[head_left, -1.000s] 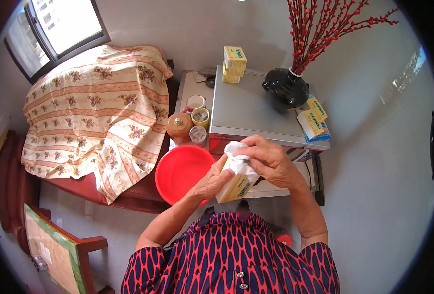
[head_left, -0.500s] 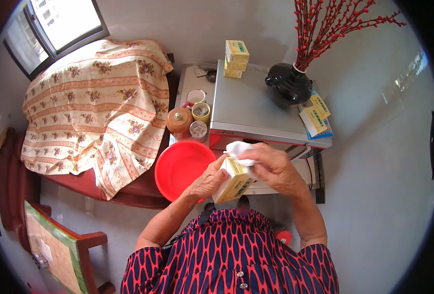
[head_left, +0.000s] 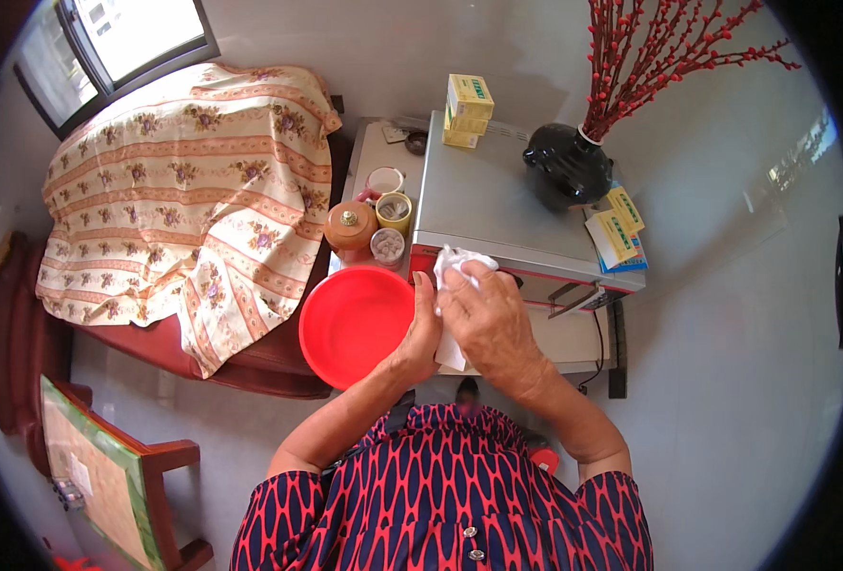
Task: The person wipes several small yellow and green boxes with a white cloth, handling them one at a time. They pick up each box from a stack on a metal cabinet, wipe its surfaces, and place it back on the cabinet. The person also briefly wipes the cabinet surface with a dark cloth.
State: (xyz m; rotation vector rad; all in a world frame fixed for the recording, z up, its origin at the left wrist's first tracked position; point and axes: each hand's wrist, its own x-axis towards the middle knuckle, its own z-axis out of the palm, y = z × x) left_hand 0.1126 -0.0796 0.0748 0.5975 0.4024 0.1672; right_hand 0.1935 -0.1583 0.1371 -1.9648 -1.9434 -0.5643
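Observation:
My left hand (head_left: 417,341) is closed along the left side of a small carton (head_left: 451,352), whose white face shows only at the bottom. A crumpled white cloth (head_left: 462,260) is bunched under the fingers of my right hand (head_left: 490,324), pressed against the carton. Most of the carton is hidden behind my right hand. To the left of my hands sits a round red basin (head_left: 353,324), its right rim just beside my left hand.
A stack of yellow cartons (head_left: 468,107) and a black vase (head_left: 566,167) with red-budded branches stand on the silver cabinet (head_left: 474,205). Beside it are a brown lidded jar (head_left: 350,228) and several cups. A flowered cloth (head_left: 193,205) drapes the sofa.
The carton has turned so that its yellow printed faces no longer show. My right hand, with the cloth, has moved left and now covers most of the carton.

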